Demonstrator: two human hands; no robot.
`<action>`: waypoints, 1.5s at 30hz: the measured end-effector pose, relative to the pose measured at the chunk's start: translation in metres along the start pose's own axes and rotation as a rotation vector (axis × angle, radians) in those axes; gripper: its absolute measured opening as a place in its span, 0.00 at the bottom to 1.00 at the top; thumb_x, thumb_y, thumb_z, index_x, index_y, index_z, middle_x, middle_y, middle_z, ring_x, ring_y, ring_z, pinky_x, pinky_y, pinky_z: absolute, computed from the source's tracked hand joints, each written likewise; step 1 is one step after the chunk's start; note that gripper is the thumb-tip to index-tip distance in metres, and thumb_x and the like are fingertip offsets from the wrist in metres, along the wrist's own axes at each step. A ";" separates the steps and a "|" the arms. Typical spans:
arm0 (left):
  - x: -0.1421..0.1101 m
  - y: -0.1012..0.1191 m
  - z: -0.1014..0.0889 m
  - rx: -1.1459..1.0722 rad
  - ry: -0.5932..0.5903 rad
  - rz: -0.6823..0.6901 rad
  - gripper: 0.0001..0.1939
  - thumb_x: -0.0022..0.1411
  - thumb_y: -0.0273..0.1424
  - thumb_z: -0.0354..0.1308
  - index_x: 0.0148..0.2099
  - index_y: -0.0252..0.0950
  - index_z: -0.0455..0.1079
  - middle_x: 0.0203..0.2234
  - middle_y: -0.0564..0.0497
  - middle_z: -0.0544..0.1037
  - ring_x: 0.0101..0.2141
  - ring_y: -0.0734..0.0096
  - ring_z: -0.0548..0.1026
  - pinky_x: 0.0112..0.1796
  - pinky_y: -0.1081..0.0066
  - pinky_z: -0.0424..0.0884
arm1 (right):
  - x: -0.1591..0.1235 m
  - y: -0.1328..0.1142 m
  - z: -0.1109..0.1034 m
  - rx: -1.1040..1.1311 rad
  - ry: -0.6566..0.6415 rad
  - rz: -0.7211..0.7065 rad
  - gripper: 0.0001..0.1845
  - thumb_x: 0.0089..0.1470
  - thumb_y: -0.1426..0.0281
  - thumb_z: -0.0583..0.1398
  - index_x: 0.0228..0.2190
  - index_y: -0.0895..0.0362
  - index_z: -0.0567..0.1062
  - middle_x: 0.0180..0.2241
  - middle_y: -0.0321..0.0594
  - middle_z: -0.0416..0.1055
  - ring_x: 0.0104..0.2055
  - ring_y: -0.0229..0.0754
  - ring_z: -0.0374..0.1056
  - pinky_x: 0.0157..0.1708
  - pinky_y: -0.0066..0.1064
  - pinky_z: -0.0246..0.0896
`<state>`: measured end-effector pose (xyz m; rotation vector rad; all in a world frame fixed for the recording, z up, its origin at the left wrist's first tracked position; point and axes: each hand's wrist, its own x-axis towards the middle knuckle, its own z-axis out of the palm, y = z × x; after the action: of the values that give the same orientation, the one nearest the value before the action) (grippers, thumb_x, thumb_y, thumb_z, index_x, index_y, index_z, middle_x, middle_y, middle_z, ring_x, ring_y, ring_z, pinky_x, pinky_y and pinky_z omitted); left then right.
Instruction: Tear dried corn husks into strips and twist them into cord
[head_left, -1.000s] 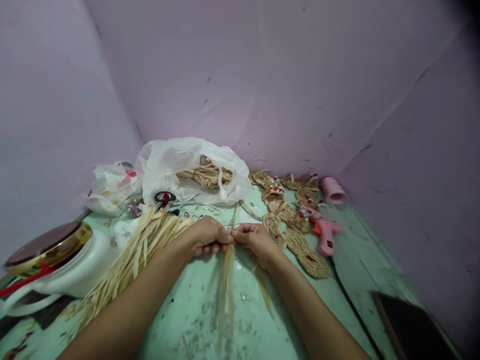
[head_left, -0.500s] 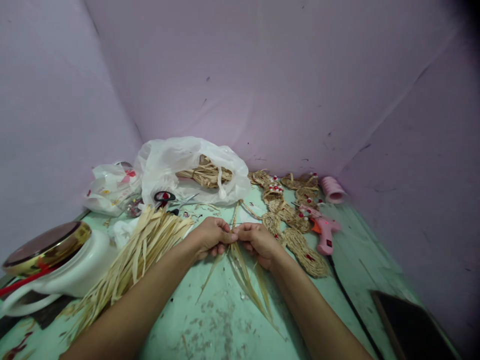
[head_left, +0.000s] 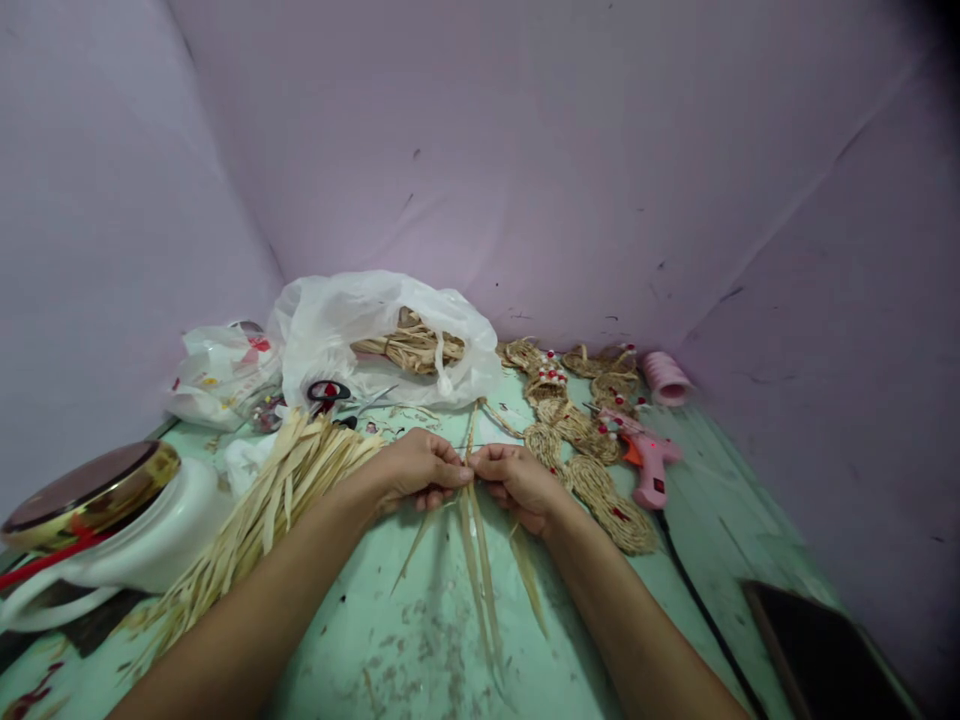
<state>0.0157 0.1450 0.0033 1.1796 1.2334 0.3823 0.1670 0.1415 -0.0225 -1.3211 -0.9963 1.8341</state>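
Note:
My left hand (head_left: 426,470) and my right hand (head_left: 516,485) meet near the middle of the table, thumbs and fingers pinched on a thin braid (head_left: 471,430) of dried straw-coloured fibre. From the pinch, the braid runs up and away, then bends right toward the coiled pieces. Loose fibre strips (head_left: 480,575) hang below my fingers and fan out over the green surface. The exact crossing of the strips is hidden behind my fingertips. Beside my left forearm lies a large bundle of dried fibre strips (head_left: 259,530).
Coiled braided pieces (head_left: 607,490) with red and white beads lie right of my hands, near a pink glue gun (head_left: 651,465) and a pink spool (head_left: 666,378). A plastic bag (head_left: 322,330) holds more fibre. Scissors (head_left: 328,392), a white pot (head_left: 161,540) and a dark phone-like slab (head_left: 821,650) surround.
The loose strips under my fingers have swung: the long middle ones now hang straighter, toward me, instead of slanting right. My hands have barely shifted and keep their pinch.

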 end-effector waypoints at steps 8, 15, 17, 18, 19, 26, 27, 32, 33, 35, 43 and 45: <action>0.001 -0.001 -0.002 -0.027 0.029 -0.016 0.07 0.42 0.31 0.57 0.21 0.32 0.63 0.11 0.56 0.65 0.10 0.82 0.60 0.12 0.80 0.54 | 0.000 0.001 0.000 -0.009 -0.001 -0.008 0.07 0.38 0.71 0.59 0.17 0.60 0.65 0.10 0.26 0.54 0.11 0.25 0.43 0.13 0.23 0.29; 0.004 -0.001 0.008 0.079 0.145 -0.021 0.10 0.42 0.33 0.57 0.20 0.34 0.60 0.08 0.59 0.61 0.08 0.84 0.54 0.10 0.79 0.44 | 0.000 0.001 0.001 -0.025 0.022 0.012 0.03 0.35 0.76 0.56 0.16 0.59 0.65 0.08 0.26 0.53 0.10 0.25 0.42 0.12 0.23 0.29; 0.004 0.001 0.010 0.102 0.180 -0.019 0.10 0.42 0.33 0.58 0.20 0.34 0.60 0.07 0.60 0.59 0.08 0.84 0.53 0.11 0.79 0.44 | -0.001 0.000 0.001 -0.016 0.020 0.021 0.03 0.34 0.77 0.56 0.16 0.59 0.65 0.07 0.25 0.53 0.10 0.25 0.42 0.12 0.22 0.29; 0.004 0.001 0.010 0.106 0.192 -0.017 0.10 0.41 0.33 0.58 0.19 0.34 0.60 0.06 0.61 0.57 0.08 0.84 0.52 0.11 0.79 0.44 | -0.001 0.000 0.001 -0.011 0.017 0.025 0.03 0.34 0.77 0.56 0.15 0.59 0.64 0.07 0.26 0.53 0.10 0.25 0.42 0.12 0.22 0.29; 0.004 0.002 0.010 0.104 0.197 -0.013 0.11 0.41 0.33 0.59 0.19 0.34 0.60 0.06 0.61 0.57 0.08 0.84 0.52 0.11 0.78 0.44 | -0.001 0.000 0.002 -0.009 0.013 0.023 0.04 0.33 0.77 0.56 0.15 0.59 0.65 0.08 0.26 0.55 0.10 0.25 0.42 0.12 0.22 0.30; 0.002 0.002 0.009 0.034 0.114 -0.061 0.10 0.36 0.29 0.59 0.16 0.34 0.59 0.07 0.60 0.58 0.09 0.85 0.51 0.12 0.77 0.44 | 0.002 0.005 0.002 0.011 -0.021 -0.023 0.07 0.36 0.72 0.59 0.15 0.60 0.65 0.09 0.29 0.58 0.11 0.26 0.45 0.13 0.23 0.34; 0.003 0.002 0.008 0.040 0.103 -0.067 0.09 0.37 0.29 0.58 0.16 0.33 0.60 0.07 0.59 0.59 0.09 0.85 0.51 0.13 0.77 0.44 | 0.002 0.006 0.002 0.011 -0.025 -0.034 0.07 0.36 0.72 0.59 0.15 0.60 0.64 0.10 0.29 0.59 0.11 0.26 0.46 0.13 0.23 0.34; 0.005 -0.001 0.002 0.295 0.153 0.004 0.03 0.38 0.24 0.51 0.16 0.33 0.62 0.08 0.57 0.60 0.12 0.82 0.53 0.15 0.77 0.48 | 0.000 0.005 0.004 -0.080 -0.008 -0.037 0.09 0.40 0.72 0.57 0.14 0.59 0.64 0.08 0.27 0.55 0.10 0.25 0.41 0.13 0.24 0.29; 0.006 -0.002 0.000 0.391 0.181 0.059 0.03 0.38 0.24 0.50 0.16 0.33 0.63 0.09 0.57 0.60 0.13 0.82 0.55 0.16 0.77 0.49 | 0.000 0.005 0.004 -0.095 0.000 -0.041 0.09 0.40 0.72 0.57 0.14 0.59 0.64 0.08 0.27 0.54 0.10 0.25 0.40 0.13 0.25 0.29; 0.005 -0.003 -0.003 0.565 0.226 0.144 0.04 0.37 0.24 0.50 0.18 0.32 0.66 0.11 0.56 0.62 0.15 0.80 0.58 0.17 0.77 0.51 | 0.000 0.005 0.005 -0.105 0.016 -0.054 0.09 0.41 0.72 0.57 0.15 0.59 0.63 0.08 0.26 0.53 0.10 0.26 0.41 0.14 0.25 0.29; -0.010 0.018 0.011 0.229 0.254 -0.075 0.27 0.44 0.24 0.51 0.50 0.27 0.63 0.12 0.58 0.66 0.10 0.79 0.59 0.15 0.77 0.54 | 0.000 0.005 0.006 -0.083 0.008 -0.087 0.09 0.39 0.73 0.57 0.14 0.60 0.64 0.09 0.26 0.54 0.11 0.25 0.42 0.15 0.24 0.31; -0.008 0.018 0.016 0.053 0.179 -0.121 0.19 0.46 0.23 0.51 0.43 0.26 0.66 0.12 0.55 0.67 0.11 0.77 0.62 0.15 0.76 0.57 | 0.000 0.004 0.006 -0.049 -0.021 -0.094 0.08 0.39 0.72 0.57 0.14 0.60 0.64 0.10 0.29 0.57 0.12 0.26 0.46 0.15 0.24 0.33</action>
<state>0.0328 0.1383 0.0211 1.1277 1.4712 0.3724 0.1609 0.1381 -0.0249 -1.2646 -1.1019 1.7665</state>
